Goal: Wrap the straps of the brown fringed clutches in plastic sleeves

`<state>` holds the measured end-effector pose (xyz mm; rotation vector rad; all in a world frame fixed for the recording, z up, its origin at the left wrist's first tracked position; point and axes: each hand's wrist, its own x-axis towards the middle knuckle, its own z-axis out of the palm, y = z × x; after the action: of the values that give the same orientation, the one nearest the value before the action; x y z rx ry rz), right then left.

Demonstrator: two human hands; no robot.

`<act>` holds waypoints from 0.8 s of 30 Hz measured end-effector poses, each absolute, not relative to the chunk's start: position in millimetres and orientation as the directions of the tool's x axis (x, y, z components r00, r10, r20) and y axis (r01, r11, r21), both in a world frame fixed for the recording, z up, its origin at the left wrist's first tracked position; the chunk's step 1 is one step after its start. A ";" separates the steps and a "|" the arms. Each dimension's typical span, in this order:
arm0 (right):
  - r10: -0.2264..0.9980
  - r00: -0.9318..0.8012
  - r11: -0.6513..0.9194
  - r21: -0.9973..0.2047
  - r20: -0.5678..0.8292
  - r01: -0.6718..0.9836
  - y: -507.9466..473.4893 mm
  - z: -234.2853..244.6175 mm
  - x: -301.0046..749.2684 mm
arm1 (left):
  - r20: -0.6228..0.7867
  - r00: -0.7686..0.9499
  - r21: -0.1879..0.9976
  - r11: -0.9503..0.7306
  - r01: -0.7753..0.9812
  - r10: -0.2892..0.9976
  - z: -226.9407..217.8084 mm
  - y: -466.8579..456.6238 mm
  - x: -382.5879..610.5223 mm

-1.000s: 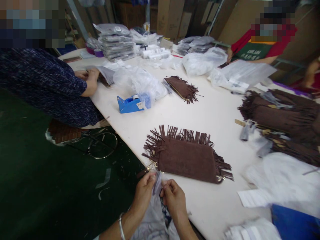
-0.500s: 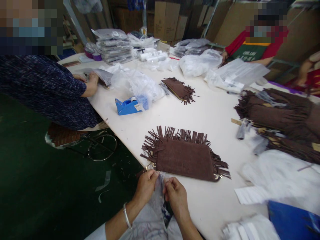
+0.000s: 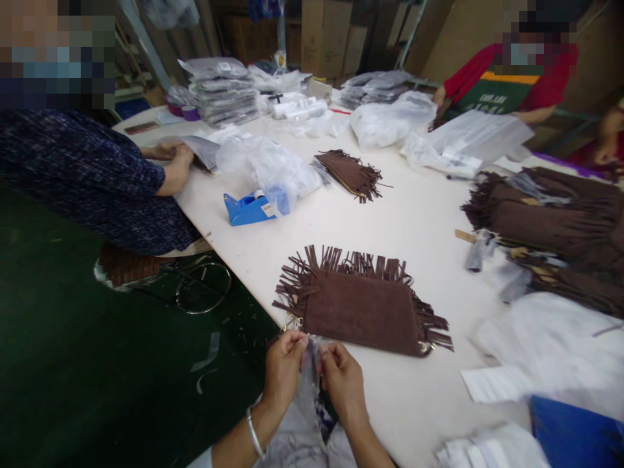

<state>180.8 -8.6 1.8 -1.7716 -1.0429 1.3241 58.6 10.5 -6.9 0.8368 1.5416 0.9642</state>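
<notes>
A brown suede bag [image 3: 361, 309] with fringe on three sides lies flat at the table's near edge, gold rings at its two lower corners. Just below its left ring, my left hand [image 3: 285, 364] pinches a piece of clear plastic film [image 3: 311, 364] between thumb and fingers. My right hand [image 3: 342, 380] is closed on the film's other side, fingertips pressed together. The film hangs between both hands, in front of my lap. Whether something lies inside it, I cannot tell.
A blue tape dispenser [image 3: 256, 207] stands by crumpled clear bags [image 3: 268, 162]. A smaller fringed pouch [image 3: 348, 172] lies beyond, more brown bags [image 3: 550, 214] at right. White wrapping [image 3: 556, 344] and a blue folder-like sheet [image 3: 575, 432] sit near right. A co-worker's hands [image 3: 175, 166] handle a packet at left.
My hands stay at nearly the same spot with the film between them. The view has shifted slightly, and the co-worker across the table has moved a little to the right.
</notes>
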 end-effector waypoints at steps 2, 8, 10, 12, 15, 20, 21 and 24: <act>0.908 0.156 -0.417 -0.874 -0.388 0.249 -8.2 4.7 181.2 | -0.353 -0.201 0.925 0.373 0.076 0.914 -5.3 10.9 60.9; 0.917 0.195 -0.389 -0.884 -0.347 0.258 1.6 4.4 176.2 | -0.283 -0.206 0.945 0.308 0.105 0.937 -1.7 16.8 69.7; 0.914 0.183 -0.397 -0.894 -0.363 0.208 7.9 1.1 173.0 | -0.284 -0.203 0.947 0.308 0.093 0.937 -2.7 20.9 71.8; 0.905 0.167 -0.413 -0.901 -0.390 0.131 12.5 -2.1 169.3 | -0.300 -0.188 0.946 0.318 0.070 0.935 -4.1 24.5 70.7; 0.888 0.147 -0.447 -0.893 -0.436 0.046 9.7 -5.4 162.3 | -0.341 -0.160 0.935 0.351 0.041 0.926 -4.9 24.2 60.5; 0.861 0.048 -0.508 -0.861 -0.507 0.017 -17.5 -6.5 149.4 | -0.439 -0.155 0.891 0.451 0.056 0.885 -2.4 3.9 34.5; 0.862 0.037 -0.507 -0.861 -0.505 0.052 -21.9 -5.3 148.2 | -0.459 -0.170 0.881 0.471 0.041 0.872 -2.5 -0.4 31.6; 0.903 0.070 -0.427 -0.862 -0.425 0.272 -26.7 0.9 148.6 | -0.483 -0.218 0.871 0.491 -0.019 0.848 -4.9 -8.6 31.1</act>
<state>148.6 -26.7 0.9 -1.7640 -1.1688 1.3780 31.1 -8.6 -4.9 0.7335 1.5918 0.9465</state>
